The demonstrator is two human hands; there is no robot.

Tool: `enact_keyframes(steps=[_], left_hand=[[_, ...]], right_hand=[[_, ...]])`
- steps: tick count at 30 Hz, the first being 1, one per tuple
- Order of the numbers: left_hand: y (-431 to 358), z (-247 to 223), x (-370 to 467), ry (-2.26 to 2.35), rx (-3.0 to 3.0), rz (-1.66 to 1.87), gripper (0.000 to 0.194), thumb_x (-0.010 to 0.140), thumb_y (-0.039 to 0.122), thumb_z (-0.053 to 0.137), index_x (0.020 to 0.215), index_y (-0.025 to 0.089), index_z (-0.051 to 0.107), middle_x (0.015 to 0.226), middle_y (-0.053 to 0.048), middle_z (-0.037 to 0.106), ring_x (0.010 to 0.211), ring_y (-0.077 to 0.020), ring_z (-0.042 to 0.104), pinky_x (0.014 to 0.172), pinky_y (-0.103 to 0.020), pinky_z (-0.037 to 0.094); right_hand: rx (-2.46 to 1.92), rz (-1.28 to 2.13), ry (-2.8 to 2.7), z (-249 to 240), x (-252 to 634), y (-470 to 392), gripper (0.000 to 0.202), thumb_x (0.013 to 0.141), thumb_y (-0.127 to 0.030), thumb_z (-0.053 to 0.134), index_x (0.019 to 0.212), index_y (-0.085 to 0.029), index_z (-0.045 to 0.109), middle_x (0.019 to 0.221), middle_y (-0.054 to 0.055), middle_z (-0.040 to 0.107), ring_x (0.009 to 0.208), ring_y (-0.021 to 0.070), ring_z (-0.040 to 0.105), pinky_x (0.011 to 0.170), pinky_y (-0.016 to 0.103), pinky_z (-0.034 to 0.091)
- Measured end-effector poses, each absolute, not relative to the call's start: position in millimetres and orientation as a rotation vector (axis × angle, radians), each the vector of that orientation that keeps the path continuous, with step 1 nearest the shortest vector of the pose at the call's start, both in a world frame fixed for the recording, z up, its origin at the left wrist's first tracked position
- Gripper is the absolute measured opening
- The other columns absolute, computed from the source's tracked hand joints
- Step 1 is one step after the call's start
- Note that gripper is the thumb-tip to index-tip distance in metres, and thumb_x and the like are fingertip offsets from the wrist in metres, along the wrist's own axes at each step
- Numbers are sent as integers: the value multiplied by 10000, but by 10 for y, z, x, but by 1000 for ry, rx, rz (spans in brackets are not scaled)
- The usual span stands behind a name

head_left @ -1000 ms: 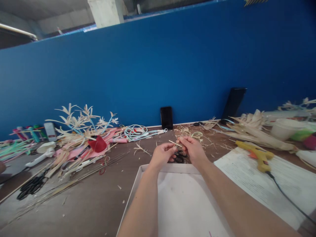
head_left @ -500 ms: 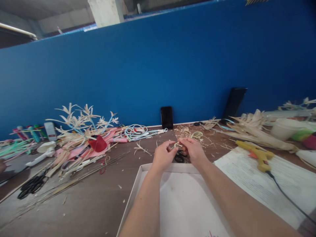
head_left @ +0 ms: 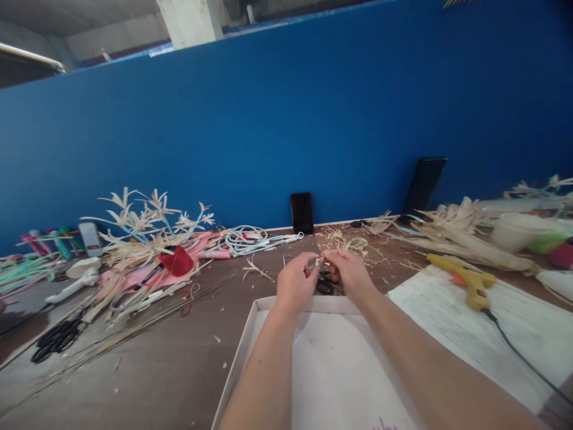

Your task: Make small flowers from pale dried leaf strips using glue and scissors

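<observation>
My left hand [head_left: 297, 279] and my right hand [head_left: 349, 272] meet over the far edge of a white box lid [head_left: 340, 364]. The fingertips of both are pinched round a small pale piece [head_left: 319, 261], apparently a strip of dried husk; most of it is hidden by the fingers. Black-handled scissors [head_left: 326, 283] lie on the table just beneath and between the hands. Beyond the right hand are pale husk scraps [head_left: 356, 243].
A yellow glue gun [head_left: 477, 283] rests on printed paper [head_left: 514, 334] at right, its cord trailing. Husk flowers [head_left: 138, 221], a red roll [head_left: 176, 261] and black scissors [head_left: 58, 339] lie left. A phone [head_left: 302, 213] leans on the blue partition [head_left: 268, 119].
My left hand has shifted slightly left and its fingers have changed their hold on the small piece. My right hand has barely moved.
</observation>
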State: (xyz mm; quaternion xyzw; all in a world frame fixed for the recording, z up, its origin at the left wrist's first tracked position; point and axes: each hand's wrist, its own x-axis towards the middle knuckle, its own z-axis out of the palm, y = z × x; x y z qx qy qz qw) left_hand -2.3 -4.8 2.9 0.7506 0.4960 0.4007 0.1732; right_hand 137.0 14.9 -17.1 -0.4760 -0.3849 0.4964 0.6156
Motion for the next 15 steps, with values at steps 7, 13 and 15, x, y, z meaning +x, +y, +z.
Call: enact_keyframes(steps=[7,13,15], left_hand=[[-72,56,-9,1383,2160,1201,201,827,321,478,882,242,654,791,12,652,653,-100,507,609,-199,354],[-61,42,-27,1459,2096,1187,230,835,313,451,898,251,663,816,10,678,678,-113,545,626,-205,366],[-53,37,-33,1477,2077,1176,242,833,320,448,877,236,670,794,-2,678,669,-120,549,617,-210,366]], right_hand=[[-1086,1155,-885,-163,1366,142,248,609,-369,685,715,-147,652,576,-11,553,427,47,364,358,163,266],[-1056,1183,-824,-130,1359,134,254,577,-353,703,710,-144,646,673,16,606,445,41,382,349,152,270],[-1038,1198,-804,-121,1361,135,239,580,-348,699,697,-149,640,659,8,599,437,39,377,344,152,263]])
